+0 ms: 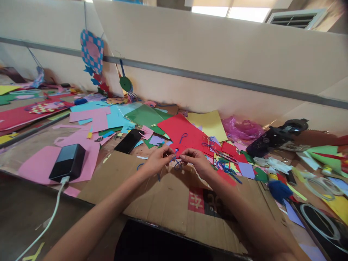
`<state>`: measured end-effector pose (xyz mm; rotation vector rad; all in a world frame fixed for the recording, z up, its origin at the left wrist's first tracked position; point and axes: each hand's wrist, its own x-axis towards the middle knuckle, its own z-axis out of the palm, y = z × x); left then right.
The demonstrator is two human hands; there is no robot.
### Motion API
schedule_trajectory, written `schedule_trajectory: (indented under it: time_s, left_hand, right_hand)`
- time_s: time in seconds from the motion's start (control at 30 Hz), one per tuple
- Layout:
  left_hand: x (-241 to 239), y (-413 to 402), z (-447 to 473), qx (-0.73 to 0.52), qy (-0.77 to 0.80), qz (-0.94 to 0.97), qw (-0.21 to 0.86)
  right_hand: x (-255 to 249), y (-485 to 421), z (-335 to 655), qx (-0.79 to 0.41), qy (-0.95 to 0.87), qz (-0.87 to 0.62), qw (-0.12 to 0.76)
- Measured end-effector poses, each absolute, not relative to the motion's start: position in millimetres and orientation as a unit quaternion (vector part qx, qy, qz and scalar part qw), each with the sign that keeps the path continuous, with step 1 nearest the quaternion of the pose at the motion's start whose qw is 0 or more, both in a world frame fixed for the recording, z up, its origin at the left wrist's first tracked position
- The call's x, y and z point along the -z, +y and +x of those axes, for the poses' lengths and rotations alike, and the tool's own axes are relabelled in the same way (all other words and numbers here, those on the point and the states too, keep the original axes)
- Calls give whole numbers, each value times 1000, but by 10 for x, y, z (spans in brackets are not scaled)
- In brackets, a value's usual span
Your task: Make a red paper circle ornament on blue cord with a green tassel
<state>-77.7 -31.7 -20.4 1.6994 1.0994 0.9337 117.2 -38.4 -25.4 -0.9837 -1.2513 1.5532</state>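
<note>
Above the cardboard sheet (154, 206), my left hand (160, 160) and my right hand (196, 161) meet with their fingertips pinched close together. Thin blue yarn (177, 166) runs between the two pinches and curls in a small loop below them. More of the strand trails under my left wrist. The fingers partly cover the spot where the yarn is gripped. Just beyond lies a red sheet (181, 125) with a loop of blue yarn on it. Right of my hands are scissors (225, 156) and tangled blue yarn among paper scraps.
A black phone (129, 140) and a power bank (67, 162) with a white cable lie to the left. A dark bottle-like object (261, 143), a blue yarn ball (280, 191) and clear tubing (320, 221) are at right. Paper decorations (94, 52) hang on the wall behind.
</note>
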Motion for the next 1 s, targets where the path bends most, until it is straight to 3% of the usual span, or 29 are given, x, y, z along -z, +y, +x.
schedule_trajectory:
  time_s: [0.2,0.5,1.0]
  left_hand:
    - [163,-325,-771,-354,437,711,423]
    - [275,-332,-692,-394,421,600,555]
    - [253,-398,-673,-391,465,687,400]
  right_hand:
    - [260,-402,1181,-632,-506,-393,436]
    - [262,-392,1179,-612,-536,-394,429]
    - [228,-450,1178,-468,-647,-458,390]
